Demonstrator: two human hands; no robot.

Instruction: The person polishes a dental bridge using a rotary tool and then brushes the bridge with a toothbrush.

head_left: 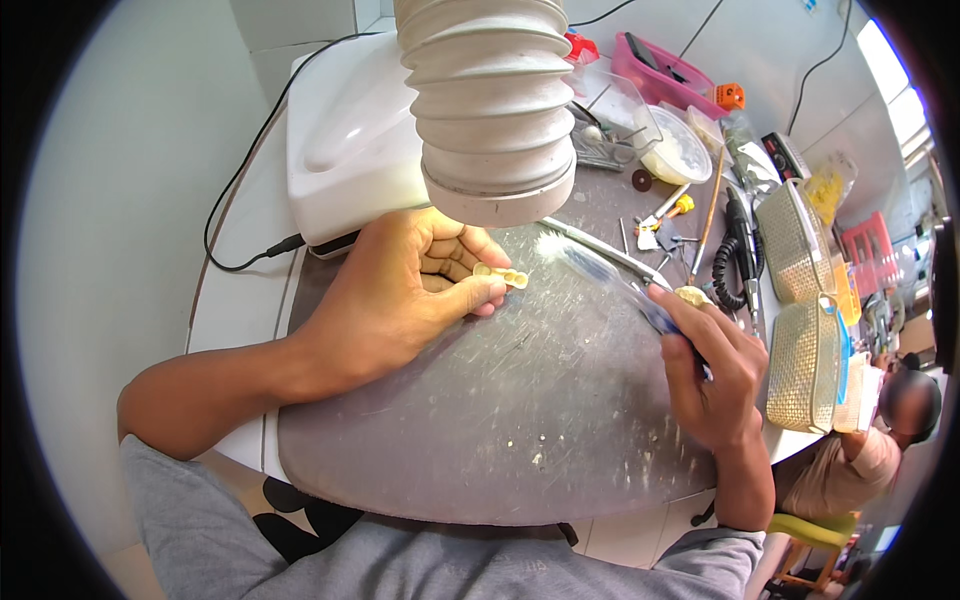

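My left hand (405,285) pinches a small cream-coloured dental bridge (502,277) between thumb and fingertips, just above the grey work mat. Its other fingers curl behind the piece. In my right hand (715,370) is a brush (592,265) with a clear and blue handle, gripped near its rear end. The white bristles point up and left, a short way to the right of the dental bridge and apart from it. Part of the handle is hidden under my right fingers.
A ribbed white hose (490,110) hangs over the table's far middle, beside a white machine (350,140). At the right lie a black corded handpiece (742,245), small tools, a plastic bowl (680,150) and woven baskets (803,365). Another person (850,465) sits far right.
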